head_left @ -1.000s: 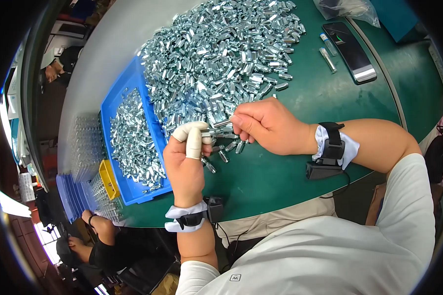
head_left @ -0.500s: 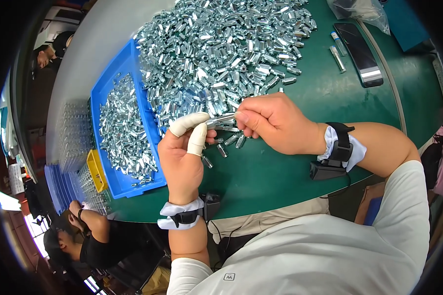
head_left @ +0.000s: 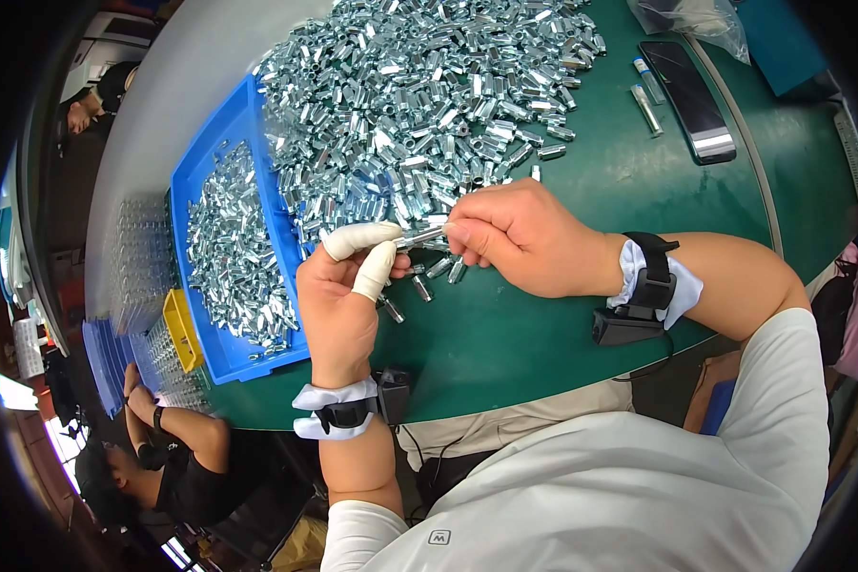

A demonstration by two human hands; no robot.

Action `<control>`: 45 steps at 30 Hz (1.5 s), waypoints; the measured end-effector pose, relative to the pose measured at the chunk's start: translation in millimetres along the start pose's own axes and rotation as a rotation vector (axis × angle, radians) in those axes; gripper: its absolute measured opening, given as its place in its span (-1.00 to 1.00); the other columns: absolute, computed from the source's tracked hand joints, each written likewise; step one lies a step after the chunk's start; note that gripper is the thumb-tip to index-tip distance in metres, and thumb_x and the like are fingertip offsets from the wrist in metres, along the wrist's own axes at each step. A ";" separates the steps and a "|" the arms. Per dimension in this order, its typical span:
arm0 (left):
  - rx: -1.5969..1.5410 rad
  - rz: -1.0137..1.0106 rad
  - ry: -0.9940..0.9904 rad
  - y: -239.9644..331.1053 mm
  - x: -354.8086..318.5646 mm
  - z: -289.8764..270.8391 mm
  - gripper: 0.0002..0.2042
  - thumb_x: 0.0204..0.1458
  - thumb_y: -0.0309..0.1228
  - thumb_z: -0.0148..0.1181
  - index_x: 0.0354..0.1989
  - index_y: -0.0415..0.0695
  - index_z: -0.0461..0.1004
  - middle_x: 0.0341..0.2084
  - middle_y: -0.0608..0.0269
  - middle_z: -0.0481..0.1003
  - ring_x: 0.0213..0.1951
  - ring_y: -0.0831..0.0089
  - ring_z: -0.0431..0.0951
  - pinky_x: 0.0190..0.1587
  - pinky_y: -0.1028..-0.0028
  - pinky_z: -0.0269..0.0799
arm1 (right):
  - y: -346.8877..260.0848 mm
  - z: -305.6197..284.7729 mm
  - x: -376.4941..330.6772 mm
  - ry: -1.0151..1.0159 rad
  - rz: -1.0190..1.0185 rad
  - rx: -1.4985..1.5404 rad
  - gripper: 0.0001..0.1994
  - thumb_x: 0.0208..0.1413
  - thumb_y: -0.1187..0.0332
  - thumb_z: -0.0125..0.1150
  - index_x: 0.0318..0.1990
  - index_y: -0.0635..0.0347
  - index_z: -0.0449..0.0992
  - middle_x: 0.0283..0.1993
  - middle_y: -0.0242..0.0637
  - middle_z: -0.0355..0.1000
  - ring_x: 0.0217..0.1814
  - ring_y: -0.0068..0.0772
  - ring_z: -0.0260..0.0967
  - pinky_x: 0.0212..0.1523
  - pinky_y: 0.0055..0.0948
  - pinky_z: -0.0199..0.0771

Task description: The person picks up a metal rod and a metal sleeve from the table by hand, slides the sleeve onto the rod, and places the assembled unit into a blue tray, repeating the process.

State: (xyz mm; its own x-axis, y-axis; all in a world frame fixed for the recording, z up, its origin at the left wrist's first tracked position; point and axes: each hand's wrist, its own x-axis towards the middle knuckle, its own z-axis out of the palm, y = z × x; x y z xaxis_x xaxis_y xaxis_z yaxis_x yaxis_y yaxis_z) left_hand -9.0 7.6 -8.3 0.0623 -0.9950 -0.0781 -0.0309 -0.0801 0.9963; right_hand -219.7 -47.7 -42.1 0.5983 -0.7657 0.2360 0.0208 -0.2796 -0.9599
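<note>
My left hand (head_left: 345, 300), with white tape on the thumb and forefinger, pinches one end of a small shiny metal sleeve (head_left: 421, 236). My right hand (head_left: 524, 238) grips the other end of the same piece. Both hands hover just above the green table (head_left: 562, 334), at the near edge of a big heap of silver metal sleeves (head_left: 429, 105). A few loose sleeves (head_left: 424, 281) lie on the table under my hands. Each wrist wears a black strap with a white cuff.
A blue tray (head_left: 221, 357) left of my hands holds more silver pieces, with a small yellow bin (head_left: 183, 329) beside it. A dark phone (head_left: 691, 100) and a clear plastic bag (head_left: 686, 19) lie at the far right. Another person (head_left: 176, 458) sits lower left.
Both hands have stayed together on the small metal piece. They sit a little higher and more to the right in the picture as the view shifted.
</note>
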 end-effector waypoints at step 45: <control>1.123 0.419 0.002 4.6 9.6 -0.1 -0.77 -0.04 -0.63 0.29 -0.17 -0.18 0.55 -0.30 0.20 0.57 -0.33 0.46 0.54 -0.30 0.48 0.43 | -4.1 -0.8 -0.7 0.009 0.120 0.125 -0.66 0.35 0.28 -0.06 -0.46 0.25 0.44 -0.58 -0.41 0.37 -0.55 -0.67 0.32 -0.51 -0.58 0.33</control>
State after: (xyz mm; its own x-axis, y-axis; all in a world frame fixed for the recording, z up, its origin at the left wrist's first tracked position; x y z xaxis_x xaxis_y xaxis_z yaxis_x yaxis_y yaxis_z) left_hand -8.4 -2.3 -4.4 -0.1592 -0.9562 0.2458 -0.9025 0.2418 0.3563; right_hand -220.8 -46.5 -38.2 0.5955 -0.7945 0.1189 0.0496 -0.1114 -0.9925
